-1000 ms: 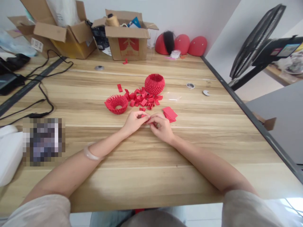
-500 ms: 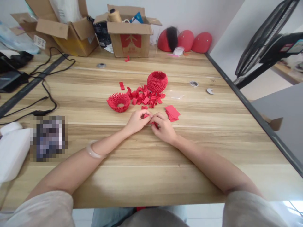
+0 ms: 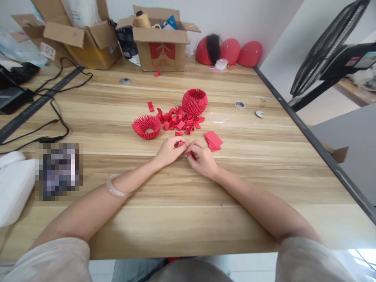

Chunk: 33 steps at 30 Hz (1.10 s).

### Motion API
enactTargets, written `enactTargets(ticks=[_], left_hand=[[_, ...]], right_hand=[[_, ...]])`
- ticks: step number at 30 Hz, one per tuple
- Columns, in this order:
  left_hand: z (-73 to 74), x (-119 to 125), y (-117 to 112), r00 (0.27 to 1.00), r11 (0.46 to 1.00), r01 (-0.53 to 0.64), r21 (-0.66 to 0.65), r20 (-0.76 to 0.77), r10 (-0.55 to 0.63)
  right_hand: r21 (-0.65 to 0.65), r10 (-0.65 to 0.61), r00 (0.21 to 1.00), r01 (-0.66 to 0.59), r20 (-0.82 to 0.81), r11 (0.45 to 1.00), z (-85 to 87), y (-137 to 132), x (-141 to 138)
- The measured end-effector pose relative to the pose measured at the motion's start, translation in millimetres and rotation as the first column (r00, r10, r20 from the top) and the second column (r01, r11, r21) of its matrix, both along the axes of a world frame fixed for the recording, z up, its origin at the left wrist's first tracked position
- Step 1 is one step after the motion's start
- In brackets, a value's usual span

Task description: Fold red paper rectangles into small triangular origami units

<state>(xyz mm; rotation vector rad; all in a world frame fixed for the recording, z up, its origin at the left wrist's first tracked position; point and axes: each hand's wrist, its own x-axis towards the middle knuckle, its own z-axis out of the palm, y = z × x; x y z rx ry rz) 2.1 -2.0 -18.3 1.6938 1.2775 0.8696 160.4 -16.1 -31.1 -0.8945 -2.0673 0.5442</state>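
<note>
My left hand (image 3: 171,150) and my right hand (image 3: 202,157) meet fingertip to fingertip over the table, both closed on a small piece of red paper (image 3: 181,144). Fingers cover most of it, so its fold is hard to see. Just beyond lies a heap of folded red paper pieces (image 3: 181,124). A shallow spiky red paper bowl (image 3: 147,127) sits left of the heap, and a rounder red paper vase (image 3: 195,102) stands behind it. Beside my right hand rests a small stack of flat red paper slips (image 3: 213,140).
Cardboard boxes (image 3: 163,51) and red domed shapes (image 3: 229,51) line the back. Black cables (image 3: 60,117) and a white bottle (image 3: 16,188) are on the left. A roll of tape (image 3: 240,104) lies to the right; a black fan (image 3: 329,47) stands past the table edge.
Both hands keep almost the same grip and place on the paper. The whole view has shifted very slightly; nothing else visibly moved.
</note>
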Motion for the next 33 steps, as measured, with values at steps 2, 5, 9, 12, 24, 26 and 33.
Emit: enactTargets(ticks=[2,5,9,12,24,26,33], left_hand=[[0.3,-0.2,0.0,1.000,1.000,-0.001,0.002,-0.004,0.001],[0.2,-0.2,0.2,1.000,1.000,-0.001,0.008,-0.009,0.001],[-0.1,0.4,0.4,1.000,1.000,-0.001,0.012,-0.008,0.001],[0.0,0.4,0.2,1.000,1.000,-0.002,0.016,-0.014,0.002],[2.7,0.2,-1.5,0.999,0.999,0.018,0.039,-0.047,-0.016],[3.1,0.6,-1.9,0.998,0.999,0.021,0.041,-0.057,-0.019],[3.1,0.5,-1.8,0.997,0.998,0.026,0.051,-0.073,-0.022]], right_hand=[[-0.010,0.002,1.000,-0.002,0.002,1.000,-0.1,0.0,0.0],[-0.027,0.003,1.000,-0.003,0.003,1.000,0.0,0.0,0.0],[-0.023,0.008,1.000,-0.008,-0.007,1.000,0.7,-0.1,-0.2],[-0.019,0.013,1.000,-0.013,-0.010,1.000,1.0,-0.2,-0.2],[-0.022,0.002,1.000,-0.003,-0.019,1.000,-0.3,0.7,-0.3],[-0.021,-0.001,1.000,0.000,-0.025,1.000,0.0,0.8,-0.5],[-0.039,0.000,0.999,-0.002,-0.044,0.999,0.5,1.4,-0.5]])
